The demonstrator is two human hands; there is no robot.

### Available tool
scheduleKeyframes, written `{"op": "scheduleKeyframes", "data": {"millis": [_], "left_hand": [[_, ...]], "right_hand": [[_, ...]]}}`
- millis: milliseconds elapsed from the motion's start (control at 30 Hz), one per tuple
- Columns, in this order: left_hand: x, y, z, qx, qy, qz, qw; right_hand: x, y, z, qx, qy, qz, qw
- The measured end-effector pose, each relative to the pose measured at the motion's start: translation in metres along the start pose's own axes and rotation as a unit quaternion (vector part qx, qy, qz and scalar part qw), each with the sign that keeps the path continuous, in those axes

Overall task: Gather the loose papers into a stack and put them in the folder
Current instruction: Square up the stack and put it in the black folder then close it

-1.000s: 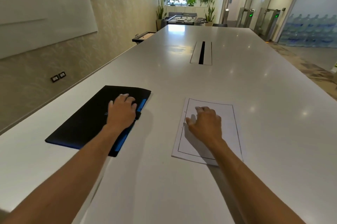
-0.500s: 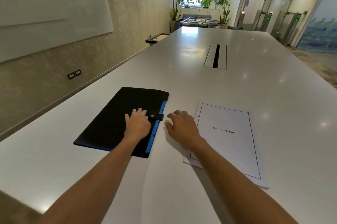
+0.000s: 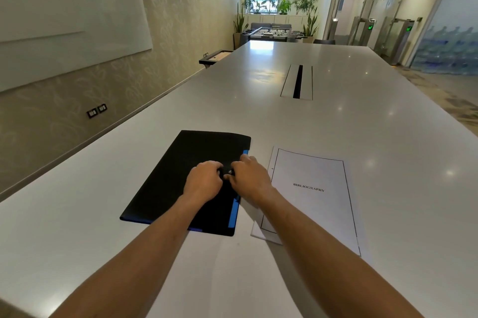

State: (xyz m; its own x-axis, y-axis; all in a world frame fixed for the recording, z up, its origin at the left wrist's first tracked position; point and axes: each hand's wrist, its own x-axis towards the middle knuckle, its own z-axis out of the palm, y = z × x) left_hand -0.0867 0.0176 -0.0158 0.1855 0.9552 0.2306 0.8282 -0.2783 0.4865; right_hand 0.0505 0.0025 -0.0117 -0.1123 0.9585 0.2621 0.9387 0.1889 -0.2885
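A black folder [image 3: 181,172] with blue edging lies closed on the white table, a little left of centre. My left hand [image 3: 203,180] rests on its cover with fingers curled at the snap tab. My right hand [image 3: 249,178] meets it from the right, fingertips pinching the same snap tab [image 3: 228,172]. A stack of white papers [image 3: 310,196] headed "BIBLIOGRAPHY" lies flat just right of the folder, apart from both hands; my right forearm hides its lower left corner.
The long white table [image 3: 362,136] stretches away, with a cable slot [image 3: 297,81] in its middle. A wall with a whiteboard [image 3: 64,20] runs along the left. Plants and a foosball table stand at the far end.
My right hand left the papers and moved left onto the folder's snap tab. My left hand shifted toward the tab too. The view swung left, so the folder sits more central.
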Motion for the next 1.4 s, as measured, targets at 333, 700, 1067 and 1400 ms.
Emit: {"op": "scheduleKeyframes", "data": {"millis": [333, 700, 1067, 1400], "left_hand": [[-0.001, -0.012, 0.009, 0.013, -0.022, 0.026, 0.999], [-0.003, -0.011, 0.008, 0.009, -0.013, 0.017, 1.000], [-0.003, -0.005, 0.011, 0.091, -0.055, 0.082, 0.991], [0.001, 0.051, -0.020, 0.111, -0.054, 0.153, 0.981]], "right_hand": [[0.009, -0.006, 0.008, -0.077, 0.049, -0.038, 0.995], [0.006, 0.007, -0.009, 0.014, 0.079, 0.005, 0.997], [0.005, 0.026, -0.017, 0.216, 0.050, 0.160, 0.962], [-0.006, 0.027, -0.029, 0.323, 0.089, 0.247, 0.909]]}}
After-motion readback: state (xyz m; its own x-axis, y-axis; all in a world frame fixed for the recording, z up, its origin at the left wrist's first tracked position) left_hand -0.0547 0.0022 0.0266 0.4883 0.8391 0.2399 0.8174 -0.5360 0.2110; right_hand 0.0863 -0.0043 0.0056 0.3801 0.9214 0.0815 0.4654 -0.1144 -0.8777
